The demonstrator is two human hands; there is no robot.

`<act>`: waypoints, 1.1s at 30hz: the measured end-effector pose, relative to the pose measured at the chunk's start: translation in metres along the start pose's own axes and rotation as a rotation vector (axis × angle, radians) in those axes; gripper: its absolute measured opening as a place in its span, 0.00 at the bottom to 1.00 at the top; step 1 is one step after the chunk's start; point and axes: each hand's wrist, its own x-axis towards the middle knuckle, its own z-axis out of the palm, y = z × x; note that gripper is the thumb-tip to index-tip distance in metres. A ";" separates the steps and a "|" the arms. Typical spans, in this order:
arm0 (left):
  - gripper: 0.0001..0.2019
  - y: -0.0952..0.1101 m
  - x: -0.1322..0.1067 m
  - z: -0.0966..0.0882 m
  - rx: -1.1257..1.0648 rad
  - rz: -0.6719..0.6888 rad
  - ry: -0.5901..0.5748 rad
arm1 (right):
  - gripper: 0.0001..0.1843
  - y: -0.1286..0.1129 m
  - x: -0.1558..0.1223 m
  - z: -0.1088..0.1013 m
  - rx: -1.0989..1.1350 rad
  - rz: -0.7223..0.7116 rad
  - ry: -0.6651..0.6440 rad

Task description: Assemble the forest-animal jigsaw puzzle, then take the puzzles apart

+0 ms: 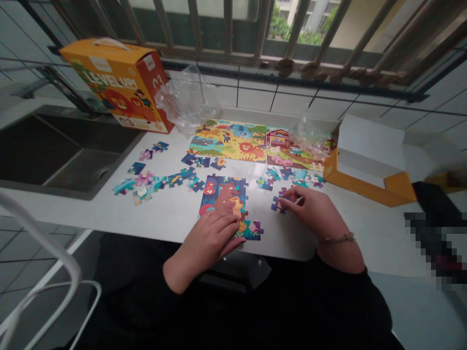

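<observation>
A partly joined jigsaw puzzle (226, 189), showing a brown bear and a smaller yellow animal, lies near the counter's front edge. My left hand (211, 236) rests on its lower part with fingers stretched out flat, hiding some of the picture. To the right of it, my right hand (308, 206) pinches a purple and blue puzzle piece (279, 203) between thumb and fingers, at the white counter's surface and apart from the joined part. Loose teal and blue puzzle pieces (264, 182) are spread just beyond my right hand. More loose pieces (144, 179) lie to the left.
A yellow puzzle box (116, 87) stands at the back left beside a dark sink (78, 189). Crumpled clear plastic (186, 104) leans against it. Two picture sheets, one with a lion (233, 141) and one with a barn (284, 150), lie behind. An opened box (368, 165) sits right.
</observation>
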 end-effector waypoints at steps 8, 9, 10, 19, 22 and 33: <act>0.16 0.011 -0.006 0.002 0.028 -0.007 0.008 | 0.17 -0.004 -0.007 0.017 -0.168 -0.161 -0.052; 0.16 0.010 -0.006 0.002 0.026 -0.008 0.004 | 0.17 -0.004 -0.007 0.017 -0.161 -0.157 -0.054; 0.15 0.010 -0.006 0.002 0.025 -0.009 0.004 | 0.16 -0.004 -0.008 0.017 -0.151 -0.156 -0.055; 0.22 0.012 -0.001 0.002 0.037 -0.055 -0.041 | 0.17 -0.030 0.005 0.015 -0.032 -0.404 -0.017; 0.25 0.011 -0.001 0.004 0.042 -0.059 -0.057 | 0.17 -0.048 0.017 0.024 -0.035 -0.448 -0.063; 0.24 0.009 -0.001 0.005 0.044 -0.052 -0.049 | 0.17 -0.061 0.032 0.047 -0.020 -0.404 -0.108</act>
